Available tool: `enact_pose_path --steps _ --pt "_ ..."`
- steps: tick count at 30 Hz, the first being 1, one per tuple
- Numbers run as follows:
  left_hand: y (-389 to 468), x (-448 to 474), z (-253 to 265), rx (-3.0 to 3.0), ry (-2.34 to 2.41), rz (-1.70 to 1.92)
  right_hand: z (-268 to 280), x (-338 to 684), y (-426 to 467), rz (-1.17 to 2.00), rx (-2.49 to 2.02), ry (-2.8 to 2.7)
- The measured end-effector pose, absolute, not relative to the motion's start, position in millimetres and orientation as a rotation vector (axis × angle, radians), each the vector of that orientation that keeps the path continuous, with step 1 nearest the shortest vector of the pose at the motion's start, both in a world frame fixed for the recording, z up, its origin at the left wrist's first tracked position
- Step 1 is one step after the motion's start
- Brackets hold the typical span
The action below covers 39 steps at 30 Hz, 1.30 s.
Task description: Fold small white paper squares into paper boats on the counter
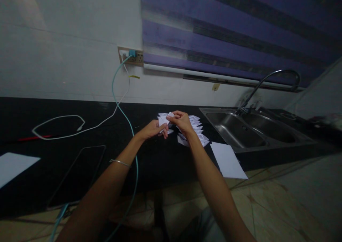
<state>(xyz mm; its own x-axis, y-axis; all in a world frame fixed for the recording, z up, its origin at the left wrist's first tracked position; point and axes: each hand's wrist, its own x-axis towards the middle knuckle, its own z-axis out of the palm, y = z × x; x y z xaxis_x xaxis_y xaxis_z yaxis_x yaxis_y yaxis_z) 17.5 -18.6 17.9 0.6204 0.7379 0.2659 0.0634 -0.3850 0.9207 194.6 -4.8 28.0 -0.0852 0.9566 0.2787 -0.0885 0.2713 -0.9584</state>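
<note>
Head view: a small piece of paper (pixel 162 120) is held above the surface (pixel 157 167), about midway between its back and near edges. The left hand (pixel 154 129) pinches it from the left, and the right hand (pixel 182 121) grips its right side, thumb on top; the fingers of both are drawn in narrow on it. A bracelet (pixel 120 162) circles the left forearm.

Just beside the right hand, and partly behind its wrist, lie folded papers (pixel 197 125) in a row, points outward. Between them and the near edge a white sheet (pixel 229 160) lies flat, reaching that edge near the sink (pixel 237 129). A second sheet (pixel 16 167) lies at the left, cut off by the view.

Towards the near left corner is a dark panel (pixel 80 170) with a pale rim; its kind I cannot tell. A white cable (pixel 92 128) loops over the left part, by a red stick (pixel 32 138). A teal cable (pixel 137 170) passes the left forearm and drops over the near edge.
</note>
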Motion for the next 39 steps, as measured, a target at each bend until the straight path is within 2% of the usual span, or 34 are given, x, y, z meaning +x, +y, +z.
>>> enact_pose_path --steps 25,32,39 --pt "-14.9 15.5 8.7 1.782 0.561 0.684 32.3 198.3 -2.4 0.845 -1.006 -1.234" --pt "-19.4 13.5 13.7 1.733 0.489 0.621 31.5 201.1 -1.5 0.746 -0.966 -1.402" --pt "-20.7 18.2 18.3 1.655 0.710 0.870 32.0 196.8 -6.4 0.703 -0.922 -1.487"
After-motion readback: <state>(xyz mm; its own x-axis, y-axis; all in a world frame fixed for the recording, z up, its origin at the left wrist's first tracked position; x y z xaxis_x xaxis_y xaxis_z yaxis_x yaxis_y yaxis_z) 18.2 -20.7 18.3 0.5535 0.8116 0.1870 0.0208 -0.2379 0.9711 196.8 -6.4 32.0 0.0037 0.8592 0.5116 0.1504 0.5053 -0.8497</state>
